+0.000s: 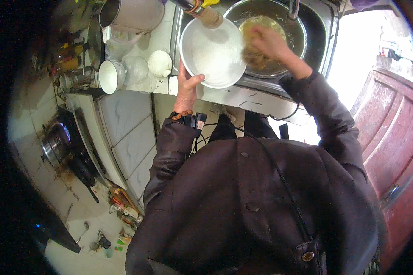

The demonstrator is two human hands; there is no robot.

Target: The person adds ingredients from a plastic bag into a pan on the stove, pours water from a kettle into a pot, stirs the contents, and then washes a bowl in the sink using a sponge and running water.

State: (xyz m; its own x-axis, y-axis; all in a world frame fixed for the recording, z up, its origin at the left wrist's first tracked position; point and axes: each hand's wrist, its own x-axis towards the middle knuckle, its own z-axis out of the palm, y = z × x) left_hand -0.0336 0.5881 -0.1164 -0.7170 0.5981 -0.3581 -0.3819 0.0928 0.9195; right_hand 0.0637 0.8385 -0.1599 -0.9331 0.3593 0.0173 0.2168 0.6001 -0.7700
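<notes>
In my left hand (188, 86) is a pale metal bowl (213, 55), gripped at its lower left rim with the thumb over the edge and tilted beside the sink. My right hand (266, 43) is over a metal basin (301, 43) standing in the sink. Yellowish-brown material (261, 24), blurred and too unclear to name, lies under and around those fingers; whether they grip any of it cannot be told. The basin seems to hold liquid. A faucet spout (293, 9) reaches over the basin's far side.
Left of the bowl, the counter carries a large pot (137, 13), a white cup (110, 76) and another white round vessel (160, 64). A bottle-like object with a yellow part (206, 15) overhangs the bowl's far rim. The sink's metal edge (261, 84) runs before me; a reddish door (392, 137) is at right.
</notes>
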